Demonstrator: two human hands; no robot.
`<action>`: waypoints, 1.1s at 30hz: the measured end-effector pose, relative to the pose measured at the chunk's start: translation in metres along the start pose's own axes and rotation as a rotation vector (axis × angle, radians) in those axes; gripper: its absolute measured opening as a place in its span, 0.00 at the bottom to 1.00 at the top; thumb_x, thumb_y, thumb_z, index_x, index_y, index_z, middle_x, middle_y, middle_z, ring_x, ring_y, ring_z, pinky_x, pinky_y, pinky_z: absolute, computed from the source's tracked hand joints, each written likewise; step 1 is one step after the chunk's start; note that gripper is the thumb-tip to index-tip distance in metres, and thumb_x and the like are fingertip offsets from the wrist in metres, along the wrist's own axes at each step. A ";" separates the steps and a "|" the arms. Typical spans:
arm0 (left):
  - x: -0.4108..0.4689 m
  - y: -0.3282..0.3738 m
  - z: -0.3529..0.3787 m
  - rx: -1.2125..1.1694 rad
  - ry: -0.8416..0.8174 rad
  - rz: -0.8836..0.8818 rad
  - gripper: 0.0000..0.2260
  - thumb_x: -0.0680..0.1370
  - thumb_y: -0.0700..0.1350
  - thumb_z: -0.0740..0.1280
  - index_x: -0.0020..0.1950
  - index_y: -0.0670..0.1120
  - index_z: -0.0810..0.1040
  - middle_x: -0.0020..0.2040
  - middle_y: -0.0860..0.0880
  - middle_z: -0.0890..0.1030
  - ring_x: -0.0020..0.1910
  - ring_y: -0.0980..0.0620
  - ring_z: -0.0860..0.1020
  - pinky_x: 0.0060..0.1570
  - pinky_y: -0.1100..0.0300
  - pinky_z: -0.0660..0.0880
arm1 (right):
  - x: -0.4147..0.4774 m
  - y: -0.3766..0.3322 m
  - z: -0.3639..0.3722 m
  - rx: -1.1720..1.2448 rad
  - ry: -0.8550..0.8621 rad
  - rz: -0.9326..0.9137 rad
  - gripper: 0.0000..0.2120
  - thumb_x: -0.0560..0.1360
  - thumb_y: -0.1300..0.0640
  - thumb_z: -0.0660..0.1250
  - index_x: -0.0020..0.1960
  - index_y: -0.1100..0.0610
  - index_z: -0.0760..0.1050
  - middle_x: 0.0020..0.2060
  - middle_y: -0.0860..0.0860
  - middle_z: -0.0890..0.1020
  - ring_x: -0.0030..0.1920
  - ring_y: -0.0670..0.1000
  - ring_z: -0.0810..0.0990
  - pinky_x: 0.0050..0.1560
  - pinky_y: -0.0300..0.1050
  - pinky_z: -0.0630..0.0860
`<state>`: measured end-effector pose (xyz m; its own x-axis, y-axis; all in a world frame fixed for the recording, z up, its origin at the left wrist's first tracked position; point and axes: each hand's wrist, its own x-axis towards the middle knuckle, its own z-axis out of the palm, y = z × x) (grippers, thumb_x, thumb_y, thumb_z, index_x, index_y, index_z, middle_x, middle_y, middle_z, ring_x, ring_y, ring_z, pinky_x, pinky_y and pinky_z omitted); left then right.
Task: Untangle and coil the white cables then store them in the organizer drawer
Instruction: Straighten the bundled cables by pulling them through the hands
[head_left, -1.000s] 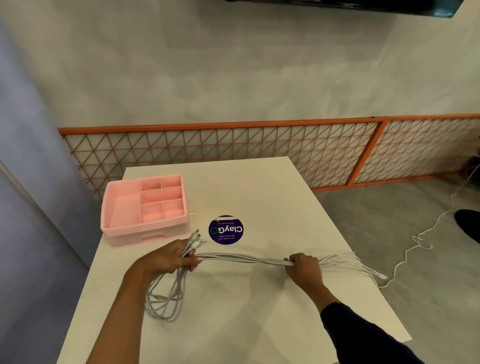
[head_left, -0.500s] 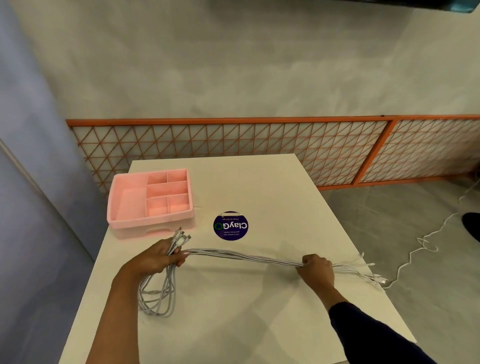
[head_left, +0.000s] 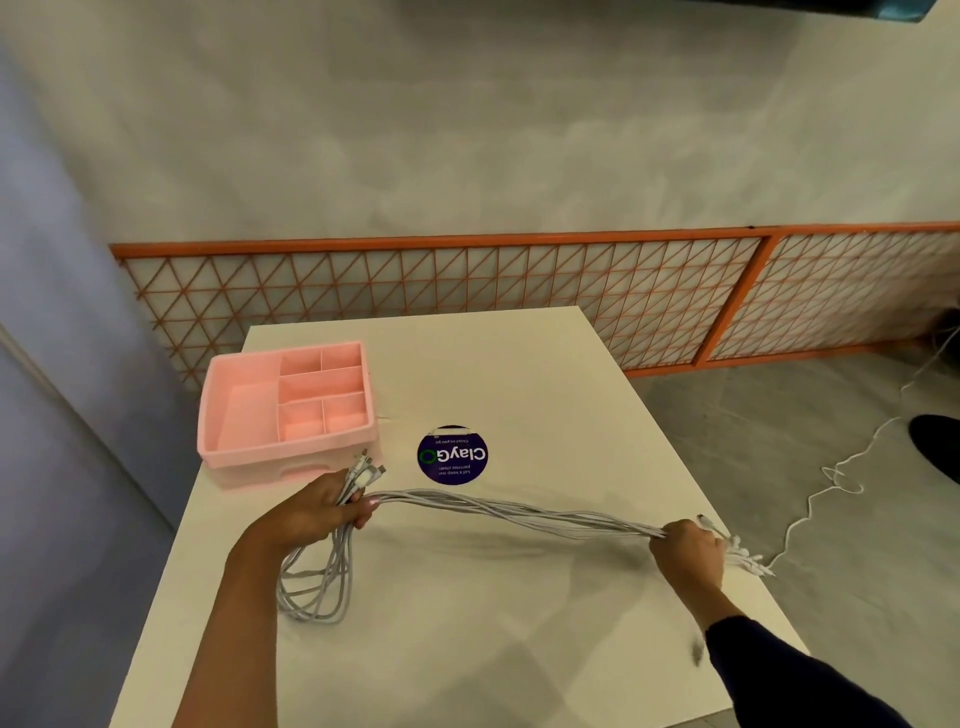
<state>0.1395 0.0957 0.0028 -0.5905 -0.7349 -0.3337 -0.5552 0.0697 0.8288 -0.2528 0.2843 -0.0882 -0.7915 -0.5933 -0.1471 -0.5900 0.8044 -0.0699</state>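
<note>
Slid farther right along the white cables (head_left: 519, 512) since half a second ago, that right hand (head_left: 688, 551), now almost at the right edge of the table (head_left: 493, 649), with only short plug ends (head_left: 748, 561) poking past the knuckles. Held in much the same spot, meanwhile, by the left hand (head_left: 317, 512).

Nearest the camera: a bare left forearm, a dark sleeve (head_left: 769, 680) on the right arm, pale tabletop underneath. Right fist curled tight round the bundle, gripping every strand together. Left fingers wrapped round the other end, clamping it, with a cluster of connectors (head_left: 366, 473) sticking up out of the fist toward the organizer. Hanging below that hand, several slack loops (head_left: 317, 587) resting on the tabletop. Between the two hands, a loosely twisted rope of strands, sagging a little; cannot tell whether touching the surface mid-span.

Further out, a round dark-blue ClayGo sticker (head_left: 452, 455) stuck on the table, just beyond the bundle. To its left, the pink organizer (head_left: 208, 415), close to the connectors but apart from them. One large compartment on its left, five smaller ones on its right, only pink floor showing in each. Below the tray, a drawer front (head_left: 306, 473) with a handle recess. All of the cable out here, in the hands and on the table.

Beyond that, an orange lattice panel (head_left: 467, 291) along a grey wall. Down on the floor to the right, another white cord (head_left: 810, 509) trailing off.
</note>
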 end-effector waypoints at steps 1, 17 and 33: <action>0.000 0.000 0.000 0.011 -0.010 -0.003 0.08 0.79 0.42 0.66 0.43 0.41 0.71 0.33 0.49 0.76 0.25 0.63 0.69 0.26 0.73 0.63 | -0.001 0.001 0.003 -0.011 -0.005 0.005 0.08 0.72 0.59 0.62 0.43 0.55 0.80 0.44 0.54 0.83 0.51 0.58 0.79 0.52 0.46 0.63; 0.019 -0.027 0.012 0.202 -0.118 -0.139 0.12 0.73 0.45 0.74 0.49 0.40 0.75 0.40 0.50 0.85 0.41 0.50 0.78 0.44 0.59 0.68 | 0.008 -0.058 -0.001 -0.313 -0.481 -0.169 0.36 0.65 0.47 0.77 0.68 0.50 0.65 0.64 0.53 0.67 0.68 0.56 0.65 0.70 0.58 0.58; -0.022 0.058 -0.045 -0.250 0.468 0.095 0.10 0.78 0.55 0.65 0.42 0.51 0.73 0.25 0.58 0.68 0.25 0.59 0.64 0.26 0.65 0.61 | -0.076 -0.265 -0.070 0.242 -0.859 -0.965 0.48 0.64 0.42 0.78 0.76 0.47 0.56 0.72 0.44 0.65 0.73 0.46 0.61 0.72 0.45 0.61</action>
<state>0.1465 0.0857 0.0784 -0.2754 -0.9592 -0.0633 -0.3216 0.0299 0.9464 -0.0470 0.1141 0.0104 0.3361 -0.7923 -0.5091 -0.7428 0.1093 -0.6605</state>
